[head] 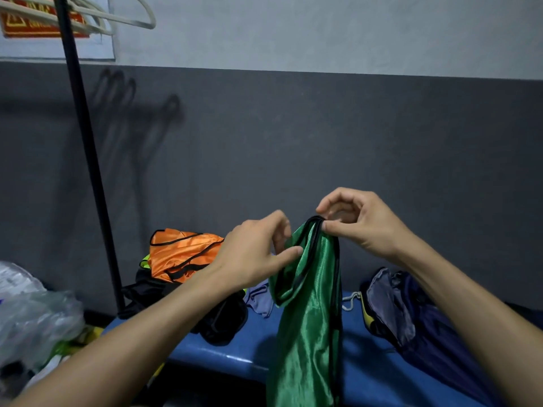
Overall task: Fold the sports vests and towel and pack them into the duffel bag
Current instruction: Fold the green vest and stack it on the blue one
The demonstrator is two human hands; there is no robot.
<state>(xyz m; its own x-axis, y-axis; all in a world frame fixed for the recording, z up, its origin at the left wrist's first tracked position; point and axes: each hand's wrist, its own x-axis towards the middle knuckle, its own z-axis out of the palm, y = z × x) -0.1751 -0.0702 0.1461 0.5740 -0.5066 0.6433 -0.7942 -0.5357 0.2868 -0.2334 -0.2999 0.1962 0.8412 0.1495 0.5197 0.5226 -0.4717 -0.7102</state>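
Both hands hold the green vest up in the air above the blue bench: the right hand pinches the black-edged straps at the very top between thumb and fingertips, and the left hand pinches the fabric just below and beside that grip. Everything under the two pinches hangs loose and bunched. The cloth looks slick, so a light pinch could let a strap slide out and the vest drop. Folding it while twisted would likely lock creases in. The orange vest lies well off to the left of the grip.
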